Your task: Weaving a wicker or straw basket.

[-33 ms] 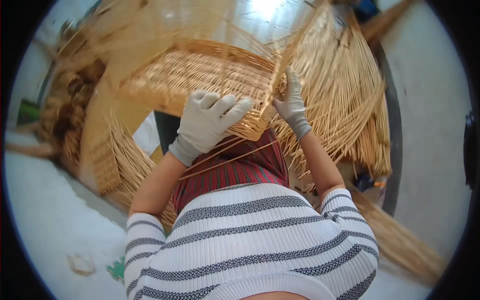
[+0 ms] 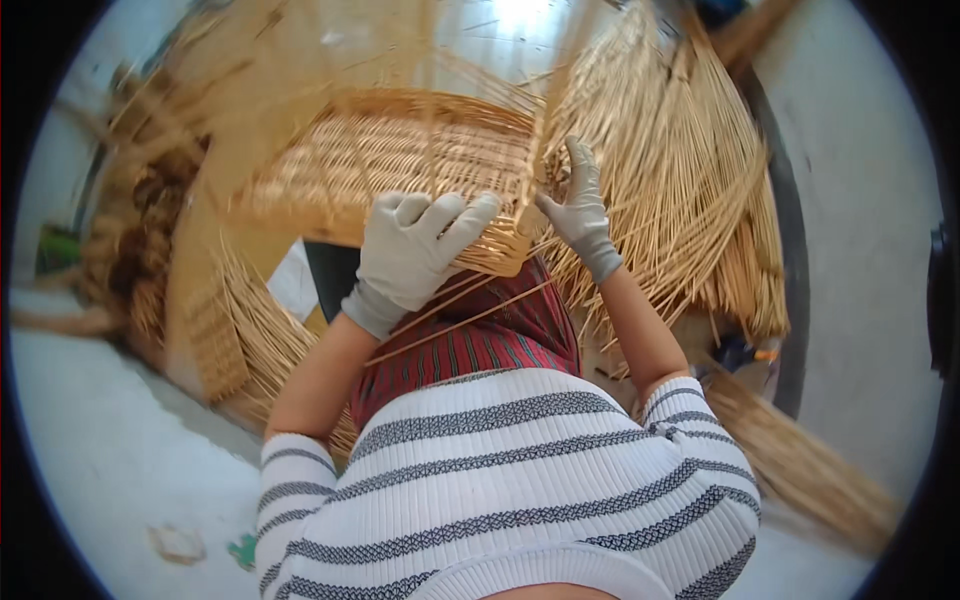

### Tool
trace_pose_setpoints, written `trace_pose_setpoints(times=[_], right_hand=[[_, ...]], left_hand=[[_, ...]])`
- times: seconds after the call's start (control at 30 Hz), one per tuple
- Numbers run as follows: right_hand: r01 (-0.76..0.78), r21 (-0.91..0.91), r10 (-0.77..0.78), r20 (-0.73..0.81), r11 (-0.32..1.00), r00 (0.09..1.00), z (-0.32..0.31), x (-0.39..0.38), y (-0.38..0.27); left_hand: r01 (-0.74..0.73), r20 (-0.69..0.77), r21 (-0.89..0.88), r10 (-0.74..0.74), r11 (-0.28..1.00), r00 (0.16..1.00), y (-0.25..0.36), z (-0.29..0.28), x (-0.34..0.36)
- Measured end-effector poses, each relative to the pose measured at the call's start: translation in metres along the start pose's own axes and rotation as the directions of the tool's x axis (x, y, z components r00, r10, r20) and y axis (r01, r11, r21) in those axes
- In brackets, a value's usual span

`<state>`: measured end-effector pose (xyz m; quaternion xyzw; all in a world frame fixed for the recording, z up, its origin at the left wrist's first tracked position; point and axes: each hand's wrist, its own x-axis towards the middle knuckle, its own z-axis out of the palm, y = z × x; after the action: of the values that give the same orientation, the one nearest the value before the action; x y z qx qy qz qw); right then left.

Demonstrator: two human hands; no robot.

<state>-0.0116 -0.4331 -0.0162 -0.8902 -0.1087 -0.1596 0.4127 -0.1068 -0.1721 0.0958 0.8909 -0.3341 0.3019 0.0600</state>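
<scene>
- Nearest, at six o'clock, is the person's striped top point(image 2: 520, 470), white with dark grey bands; above it red striped cloth point(image 2: 480, 375) covers the lap.
- Two loose canes point(image 2: 470, 322) cross above the lap, slanting from seven o'clock up toward four, and run beneath the left wrist.
- The left hand point(image 2: 405, 255), in a pale glove, comes in from seven o'clock. Its fingers point(image 2: 465, 222) are bent over the near wall of a woven basket point(image 2: 480, 155) and grip it; the thumb is hidden.
- The right hand point(image 2: 583, 215), also gloved, stands at two o'clock, just outside the basket's right end wall. Its fingers are extended and spread from the thumb, holding nothing visible. The thumb points to nine o'clock, at the wall; whether it touches cannot be told.
- The basket, shallow and tan, lies from ten to one o'clock, mostly beyond the left fingers; its near right corner sits between the two hands. Blurred stakes rise from it.
- Beside it at eight o'clock are a bundle of thin canes point(image 2: 265, 325) and a small woven panel point(image 2: 215, 345).
- A large spread of pale canes point(image 2: 690, 210) fills two to three o'clock, past the right hand.
- Farther off, at nine to ten o'clock, is a blurred brown heap point(image 2: 145, 235).
- Farthest, at twelve o'clock, a grey surface point(image 2: 470, 40) shines.
</scene>
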Motion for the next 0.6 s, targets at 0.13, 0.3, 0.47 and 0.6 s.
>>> trace_pose_setpoints(times=[0.13,0.3,0.47,0.6], right_hand=[[0.013,0.456,0.151,-0.321,0.890,0.935,-0.042,-0.047,0.034],[-0.198,0.380,0.406,-0.610,0.903,0.680,-0.095,-0.125,0.083],[-0.635,0.264,0.656,0.011,0.726,0.755,-0.050,-0.219,0.094],[-0.799,-0.141,0.777,0.383,0.584,0.500,0.030,-0.254,0.140]], left_hand=[[0.153,0.121,0.203,-0.180,0.967,0.976,0.013,0.057,0.019],[0.260,0.164,0.357,-0.334,0.897,0.928,-0.019,0.095,0.069],[0.177,0.288,0.150,-0.215,0.973,0.933,-0.063,0.129,0.085],[0.180,0.399,0.097,-0.204,0.979,0.894,-0.086,0.119,0.095]])
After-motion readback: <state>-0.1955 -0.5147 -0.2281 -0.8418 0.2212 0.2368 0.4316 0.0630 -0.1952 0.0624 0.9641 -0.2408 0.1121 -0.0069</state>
